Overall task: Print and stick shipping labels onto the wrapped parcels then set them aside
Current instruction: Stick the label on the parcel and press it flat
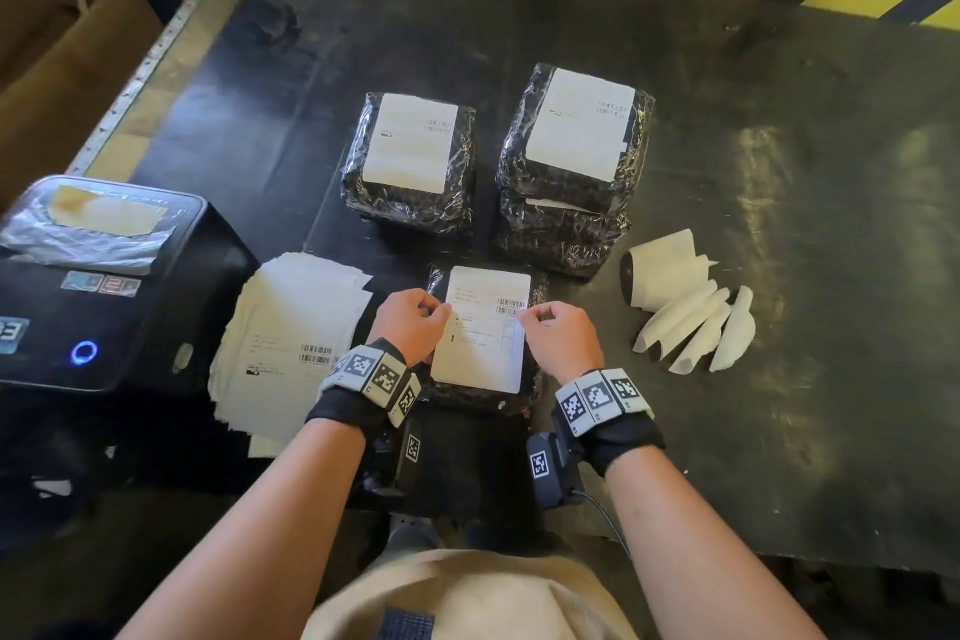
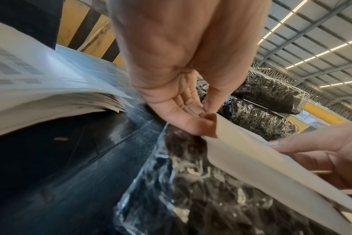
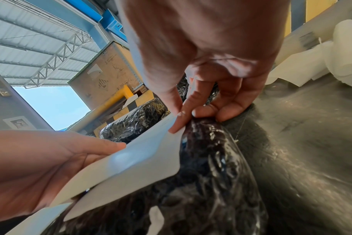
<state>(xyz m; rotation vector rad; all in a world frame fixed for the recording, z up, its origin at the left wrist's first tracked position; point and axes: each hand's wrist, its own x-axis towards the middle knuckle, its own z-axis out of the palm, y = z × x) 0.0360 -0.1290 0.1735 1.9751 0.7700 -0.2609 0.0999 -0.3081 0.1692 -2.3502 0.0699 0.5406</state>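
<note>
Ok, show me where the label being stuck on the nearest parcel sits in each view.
Head: the label lies lower centre, between the left hand and right hand.
Left wrist: it runs from centre to the lower right.
Right wrist: it crosses centre to lower left.
Shared landmark: the nearest parcel beneath the label, seen in all three views.

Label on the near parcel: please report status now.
Left hand and right hand pinch label sides. Label over near parcel, not yet flat. Nothing blocking.
</note>
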